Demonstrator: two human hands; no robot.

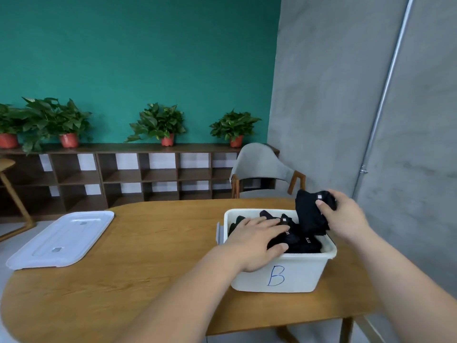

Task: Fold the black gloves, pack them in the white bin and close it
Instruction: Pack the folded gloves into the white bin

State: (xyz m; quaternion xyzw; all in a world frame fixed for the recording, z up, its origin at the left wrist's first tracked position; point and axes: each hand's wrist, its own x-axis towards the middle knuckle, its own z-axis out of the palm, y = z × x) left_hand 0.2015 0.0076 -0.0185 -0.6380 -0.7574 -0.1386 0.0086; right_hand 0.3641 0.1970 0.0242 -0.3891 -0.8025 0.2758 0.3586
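A white bin (304,273) is seen on the right part of an oval wooden table (148,268), with a blue letter "B" written on its near wall. The bin is uncovered, and a pile of gloves (303,241), all black and marked with small white labels, is held inside it up to about the level of the rim. The left hand (254,240) is laid flat on this pile from the near left side, its fingers stretched out and pressed onto the fabric, with the thumb extended just inside the near rim; nothing is grasped by it. A further black glove (309,214) is gripped in the right hand (346,216), the fingers being curled round its upper end and the thumb pressed against its front. This glove is held above the far right corner of the bin, its lower edge hanging down to the rim or just inside it; whether the pile is touched by it cannot be told. The white lid (61,238) is found lying flat on the left end of the table, well apart from the bin, with one corner reaching past the table edge. Behind the table a grey chair (262,167) with wooden arms is placed, and a low dark shelf unit (123,177) is set along a green wall, with potted plants (158,122) in red pots lined up on top of it.
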